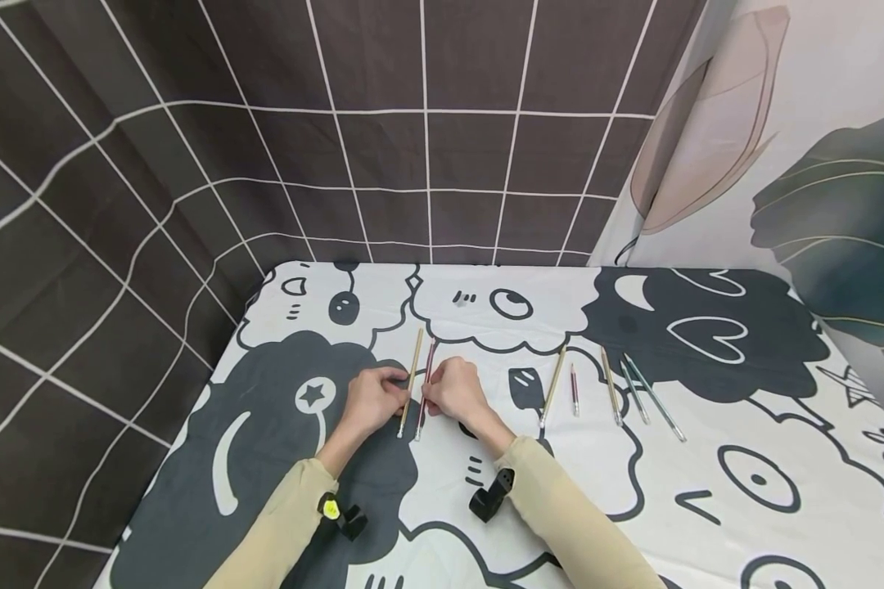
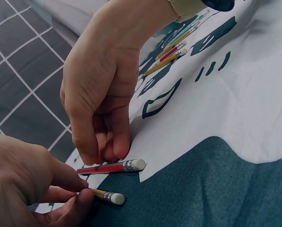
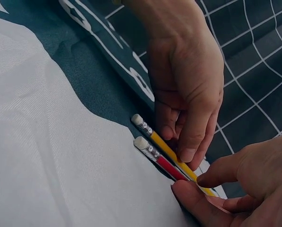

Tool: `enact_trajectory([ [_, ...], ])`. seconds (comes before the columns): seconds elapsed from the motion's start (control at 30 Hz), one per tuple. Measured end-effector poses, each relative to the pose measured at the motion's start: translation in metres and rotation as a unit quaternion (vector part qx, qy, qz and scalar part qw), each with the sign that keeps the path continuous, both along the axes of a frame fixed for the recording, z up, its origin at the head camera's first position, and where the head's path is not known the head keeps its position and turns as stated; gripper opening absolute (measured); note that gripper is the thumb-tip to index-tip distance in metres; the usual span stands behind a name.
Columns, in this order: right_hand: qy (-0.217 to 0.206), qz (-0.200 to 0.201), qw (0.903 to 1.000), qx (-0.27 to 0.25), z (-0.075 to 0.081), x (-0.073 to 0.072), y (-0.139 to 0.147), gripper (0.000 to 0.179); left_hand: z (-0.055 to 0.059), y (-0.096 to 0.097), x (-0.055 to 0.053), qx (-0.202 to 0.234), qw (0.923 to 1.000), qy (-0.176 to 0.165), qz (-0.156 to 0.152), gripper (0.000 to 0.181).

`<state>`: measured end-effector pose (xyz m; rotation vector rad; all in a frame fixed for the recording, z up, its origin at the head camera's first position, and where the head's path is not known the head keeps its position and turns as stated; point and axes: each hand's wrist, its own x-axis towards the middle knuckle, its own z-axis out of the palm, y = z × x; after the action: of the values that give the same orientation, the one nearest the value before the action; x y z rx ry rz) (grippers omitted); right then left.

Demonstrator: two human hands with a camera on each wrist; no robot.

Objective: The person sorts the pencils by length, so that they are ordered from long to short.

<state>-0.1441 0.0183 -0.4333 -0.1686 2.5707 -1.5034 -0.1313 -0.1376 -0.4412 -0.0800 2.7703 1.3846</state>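
Note:
Two pencils lie almost side by side on the patterned cloth in the head view. The left one is yellow [image 1: 416,357] and the right one is red [image 1: 420,424], both with white eraser ends toward me. My left hand [image 1: 371,399] pinches the yellow pencil between thumb and fingertips; the left wrist view shows its eraser end [image 2: 115,197] sticking out. With thumb and finger, my right hand [image 1: 457,388] pinches the red pencil [image 3: 168,166], close to the left fingers. A narrow gap separates the pencils in the right wrist view.
To the right lie a long yellow pencil [image 1: 554,384], a short red pencil [image 1: 575,391], another yellow pencil [image 1: 611,386], a short green pencil [image 1: 635,394] and a long teal pencil [image 1: 656,399]. A dark gridded curtain [image 1: 464,147] hangs behind the cloth [image 1: 707,523].

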Motion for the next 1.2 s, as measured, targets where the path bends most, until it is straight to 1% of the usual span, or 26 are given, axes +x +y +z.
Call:
enact_trajectory([
  [0.2, 0.001, 0.004, 1.0, -0.004, 0.001, 0.003, 0.002, 0.008, 0.0, 0.0, 0.0, -0.013, 0.9999, -0.003, 0.003, 0.026],
  [0.3, 0.0, 0.007, 0.9999, -0.013, 0.002, 0.004, 0.004, 0.007, 0.0, 0.0, 0.001, -0.021, 0.9998, 0.0, -0.003, 0.026],
  [0.47, -0.018, -0.001, 0.9991, -0.038, 0.002, 0.005, 0.006, 0.008, 0.0, 0.0, 0.003, -0.024, 0.9997, 0.004, -0.01, 0.023],
  [0.6, -0.029, -0.011, 0.9982, -0.052, 0.0, 0.005, 0.008, 0.008, 0.0, 0.0, 0.003, -0.026, 0.9996, 0.006, -0.009, 0.023],
  [0.67, -0.032, -0.011, 0.9981, -0.052, 0.0, 0.005, 0.009, 0.008, 0.001, 0.0, 0.002, -0.026, 0.9996, 0.008, -0.009, 0.023],
  [0.77, -0.025, -0.007, 0.9985, -0.048, 0.001, 0.005, 0.012, 0.008, 0.001, 0.0, 0.002, -0.024, 0.9996, 0.01, -0.01, 0.022],
  [0.97, -0.017, -0.009, 0.9991, -0.038, 0.006, 0.004, 0.018, 0.008, 0.0, -0.001, 0.001, -0.016, 0.9998, 0.006, -0.005, 0.021],
  [1.1, -0.016, -0.016, 0.9993, -0.029, 0.007, 0.005, 0.026, 0.009, 0.0, -0.002, 0.002, -0.01, 0.9999, 0.008, 0.004, 0.02],
  [1.2, -0.014, -0.022, 0.9993, -0.028, 0.009, 0.007, 0.033, 0.01, 0.002, -0.003, 0.003, -0.003, 0.9998, 0.005, 0.019, 0.018],
])
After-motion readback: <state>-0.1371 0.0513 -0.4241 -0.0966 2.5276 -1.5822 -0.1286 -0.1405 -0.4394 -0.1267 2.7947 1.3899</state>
